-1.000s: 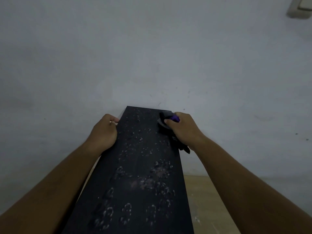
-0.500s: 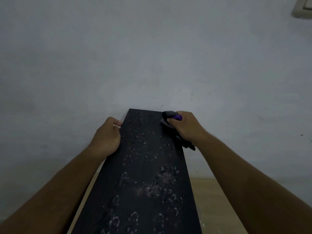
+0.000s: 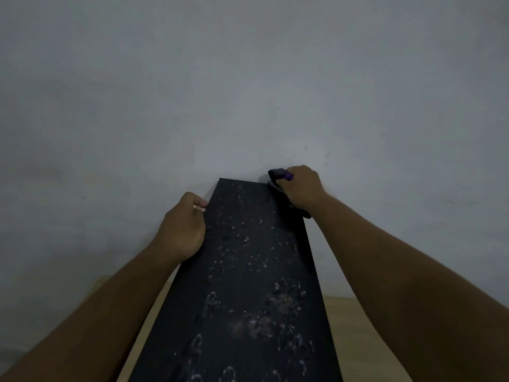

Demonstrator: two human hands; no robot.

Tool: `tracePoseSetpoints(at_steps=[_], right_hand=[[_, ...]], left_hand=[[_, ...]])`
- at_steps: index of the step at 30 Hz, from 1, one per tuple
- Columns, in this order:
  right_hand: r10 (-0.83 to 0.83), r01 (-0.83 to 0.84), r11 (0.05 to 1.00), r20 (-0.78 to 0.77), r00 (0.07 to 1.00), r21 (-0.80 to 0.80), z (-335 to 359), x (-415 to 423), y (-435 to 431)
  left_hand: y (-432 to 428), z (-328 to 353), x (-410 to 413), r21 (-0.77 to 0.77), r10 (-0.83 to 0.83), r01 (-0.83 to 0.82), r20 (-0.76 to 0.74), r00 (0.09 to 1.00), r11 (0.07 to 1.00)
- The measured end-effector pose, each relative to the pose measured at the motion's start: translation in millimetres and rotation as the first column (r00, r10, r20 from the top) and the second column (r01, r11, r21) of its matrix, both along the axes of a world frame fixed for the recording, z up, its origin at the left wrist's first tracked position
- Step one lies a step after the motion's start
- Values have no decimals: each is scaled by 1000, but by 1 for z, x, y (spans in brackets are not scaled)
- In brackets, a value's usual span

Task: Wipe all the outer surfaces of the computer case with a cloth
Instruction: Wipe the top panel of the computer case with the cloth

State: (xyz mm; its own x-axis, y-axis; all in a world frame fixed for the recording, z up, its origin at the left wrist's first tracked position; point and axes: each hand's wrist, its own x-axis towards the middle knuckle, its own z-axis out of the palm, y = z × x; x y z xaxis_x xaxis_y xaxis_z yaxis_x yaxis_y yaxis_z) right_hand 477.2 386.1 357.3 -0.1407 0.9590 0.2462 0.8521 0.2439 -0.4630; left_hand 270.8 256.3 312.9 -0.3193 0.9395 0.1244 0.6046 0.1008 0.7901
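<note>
Grey wall (image 3: 248,92) behind; right hand (image 3: 301,188) grips cloth (image 3: 278,175) at case (image 3: 248,271) far corner.

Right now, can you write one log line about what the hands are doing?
left hand: grips computer case left edge | right hand: grips cloth at far right corner | top: dusty marks

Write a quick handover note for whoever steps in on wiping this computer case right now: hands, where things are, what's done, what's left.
Left hand: grips the left edge of the case, apparently steadying it.
Right hand: holds the dark cloth bunched at the top's far right corner, by the wall.
Done: nothing looks clean; pale smudges cover the top.
Left: wipe the whole top, then the other sides, which are barely in view.
</note>
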Motion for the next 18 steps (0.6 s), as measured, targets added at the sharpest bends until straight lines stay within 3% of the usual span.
tracePoseSetpoints(at_steps=[5, 15, 18], right_hand=[[30, -40, 998, -196, 980, -49, -9, 13, -17], [252, -260, 965, -160, 954, -32, -11, 34, -80], [300, -321, 945, -225, 927, -61, -14, 38, -94]], left_hand=[[-5, 2, 2, 8, -1, 1, 9, 1000, 1000], [-7, 4, 3, 14, 24, -24, -8, 1000, 1000], [-7, 4, 3, 15, 32, -32, -8, 999, 999]])
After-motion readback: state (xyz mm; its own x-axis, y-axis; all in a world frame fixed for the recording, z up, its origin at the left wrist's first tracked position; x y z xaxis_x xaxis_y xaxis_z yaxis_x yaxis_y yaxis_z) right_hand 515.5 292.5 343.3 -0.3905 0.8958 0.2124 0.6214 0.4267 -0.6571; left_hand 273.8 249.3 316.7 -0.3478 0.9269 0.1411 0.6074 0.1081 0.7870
